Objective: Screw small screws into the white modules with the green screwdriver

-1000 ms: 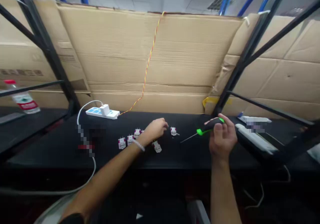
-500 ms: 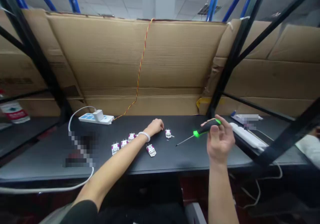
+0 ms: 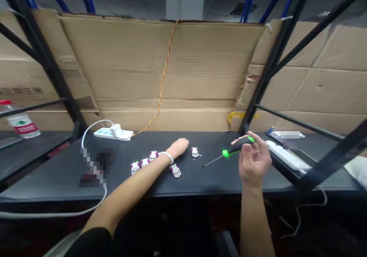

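Note:
My right hand (image 3: 255, 164) is closed around the black-and-green handle of a screwdriver (image 3: 237, 146), its thin shaft slanting down to the left. The tip is just above or on the table; I cannot tell which. My left hand (image 3: 178, 147), with a white bracelet at its wrist, lies low over the table with its fingers curled; whatever they hold is hidden. Right of it sits a small white-and-purple plastic part (image 3: 194, 152) with a tiny light piece beside it. Another such part (image 3: 176, 170) lies nearer me, below the wrist. Several more (image 3: 135, 168) stand left of my forearm.
A power strip (image 3: 126, 135) with a plugged-in adapter lies at the back left, its white cable (image 3: 105, 196) looping to the front edge. Cardboard (image 3: 200, 77) walls the back. Black frame posts (image 3: 259, 81) rise at both sides. A bottle (image 3: 24, 125) stands far left.
The view has shifted slightly, so the scene sits a little further right. My left fingers are less visible now; the screwdriver stays in my right hand in nearly the same pose.

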Tool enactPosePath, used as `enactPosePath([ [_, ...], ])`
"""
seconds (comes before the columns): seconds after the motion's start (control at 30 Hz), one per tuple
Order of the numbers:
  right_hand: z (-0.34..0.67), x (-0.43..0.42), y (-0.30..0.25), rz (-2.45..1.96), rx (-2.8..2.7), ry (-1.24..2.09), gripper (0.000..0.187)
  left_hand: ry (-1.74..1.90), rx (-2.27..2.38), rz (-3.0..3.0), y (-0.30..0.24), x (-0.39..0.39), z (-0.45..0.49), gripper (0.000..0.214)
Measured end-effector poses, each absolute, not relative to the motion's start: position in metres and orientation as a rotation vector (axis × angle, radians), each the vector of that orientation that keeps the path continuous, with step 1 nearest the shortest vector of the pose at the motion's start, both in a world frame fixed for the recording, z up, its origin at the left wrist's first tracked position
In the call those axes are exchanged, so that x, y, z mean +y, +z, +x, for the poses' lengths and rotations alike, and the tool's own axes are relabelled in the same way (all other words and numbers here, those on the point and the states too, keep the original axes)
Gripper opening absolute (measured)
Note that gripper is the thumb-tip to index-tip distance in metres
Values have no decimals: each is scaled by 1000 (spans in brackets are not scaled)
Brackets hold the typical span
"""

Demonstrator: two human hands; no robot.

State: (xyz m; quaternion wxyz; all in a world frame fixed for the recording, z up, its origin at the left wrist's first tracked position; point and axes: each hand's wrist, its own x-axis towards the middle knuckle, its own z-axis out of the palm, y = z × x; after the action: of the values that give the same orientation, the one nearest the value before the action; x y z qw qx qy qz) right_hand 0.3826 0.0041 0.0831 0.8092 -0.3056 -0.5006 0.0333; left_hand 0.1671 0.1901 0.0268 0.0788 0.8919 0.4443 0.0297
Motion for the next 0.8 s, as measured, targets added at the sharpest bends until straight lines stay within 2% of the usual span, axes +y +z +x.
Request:
enactPosePath([
  [0.4, 376, 3, 83, -705, -1112, 60, 40, -8, 1358, 2732, 34, 182, 158, 39],
  [0.63, 375, 3, 83, -715, -1117, 37, 41, 116, 1376, 2722, 51, 173, 158, 39],
  [0.8, 375, 5, 84, -709, -1125, 22, 39, 219, 1294, 2703, 67, 160, 144, 18],
])
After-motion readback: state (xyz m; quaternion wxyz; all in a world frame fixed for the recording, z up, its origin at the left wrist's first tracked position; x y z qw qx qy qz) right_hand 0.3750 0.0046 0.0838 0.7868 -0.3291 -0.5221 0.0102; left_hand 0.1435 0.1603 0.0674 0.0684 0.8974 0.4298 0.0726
